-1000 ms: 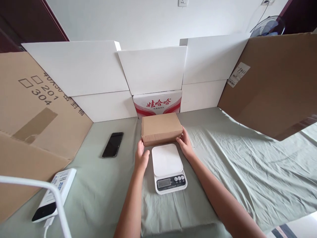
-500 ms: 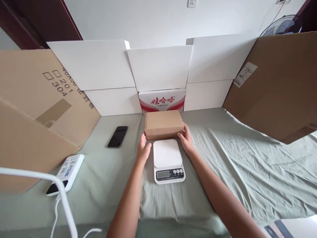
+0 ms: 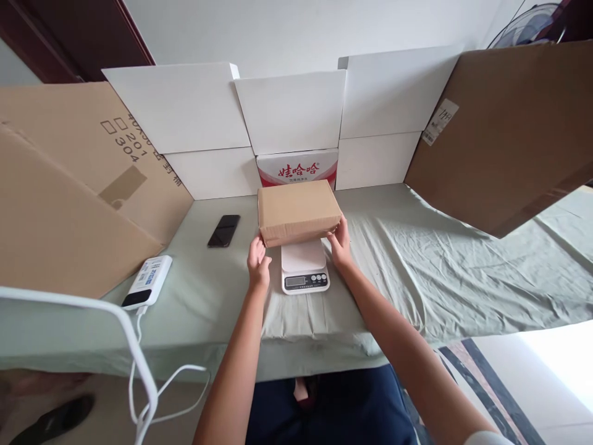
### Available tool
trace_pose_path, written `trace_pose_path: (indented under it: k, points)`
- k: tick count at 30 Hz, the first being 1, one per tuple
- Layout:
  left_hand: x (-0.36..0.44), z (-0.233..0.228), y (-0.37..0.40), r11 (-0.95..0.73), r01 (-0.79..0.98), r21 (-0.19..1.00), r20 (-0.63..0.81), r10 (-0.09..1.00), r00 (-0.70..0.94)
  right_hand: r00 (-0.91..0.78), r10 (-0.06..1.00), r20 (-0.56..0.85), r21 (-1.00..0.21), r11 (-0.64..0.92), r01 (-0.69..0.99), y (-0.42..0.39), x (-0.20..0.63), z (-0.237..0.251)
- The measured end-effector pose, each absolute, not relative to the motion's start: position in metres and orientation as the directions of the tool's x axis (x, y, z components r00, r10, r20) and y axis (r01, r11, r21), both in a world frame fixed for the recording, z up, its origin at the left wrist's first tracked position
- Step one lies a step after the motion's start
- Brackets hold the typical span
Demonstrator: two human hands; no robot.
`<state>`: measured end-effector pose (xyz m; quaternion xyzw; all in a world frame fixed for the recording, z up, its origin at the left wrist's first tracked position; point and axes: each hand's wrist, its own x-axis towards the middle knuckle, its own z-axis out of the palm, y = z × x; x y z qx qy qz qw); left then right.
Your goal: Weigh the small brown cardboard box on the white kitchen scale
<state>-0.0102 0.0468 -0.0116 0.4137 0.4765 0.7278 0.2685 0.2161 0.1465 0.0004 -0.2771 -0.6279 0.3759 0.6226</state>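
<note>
A brown cardboard box [image 3: 299,210] is held between my two hands, tilted slightly. It hides the far part of a white kitchen scale [image 3: 303,256], whose display and buttons face me. At the box's lower left corner, my left hand [image 3: 258,259] grips with its fingers against the side, thumb apart. My right hand [image 3: 340,242] clasps the lower right corner, with the thumb on the front face. Whether the box touches the scale's plate is not clear.
A black phone [image 3: 223,231] lies left of the box. Nearer, a white power bank [image 3: 148,281] has a white cable [image 3: 134,364] plugged in. White boxes [image 3: 291,114] line the back; large cardboard boxes [image 3: 500,136] flank the green cloth [image 3: 199,315].
The cardboard box has come up and towards me, from behind the scale to over its far part. Both hands moved with it. My view has tipped further down.
</note>
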Motion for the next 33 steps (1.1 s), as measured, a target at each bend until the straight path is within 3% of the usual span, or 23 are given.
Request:
trace_pose_path:
  k: [9,33]
  points:
    - [0.007,-0.021,-0.018,-0.310,-0.045,0.950,0.245,0.825,-0.509,-0.088,0.840,0.535,-0.842,0.539,0.026,0.072,0.249,-0.009]
    - [0.009,-0.018,-0.014,-0.292,-0.034,0.956,0.243,0.851,-0.466,-0.074,0.863,0.500,-0.863,0.503,0.035,0.076,0.246,-0.008]
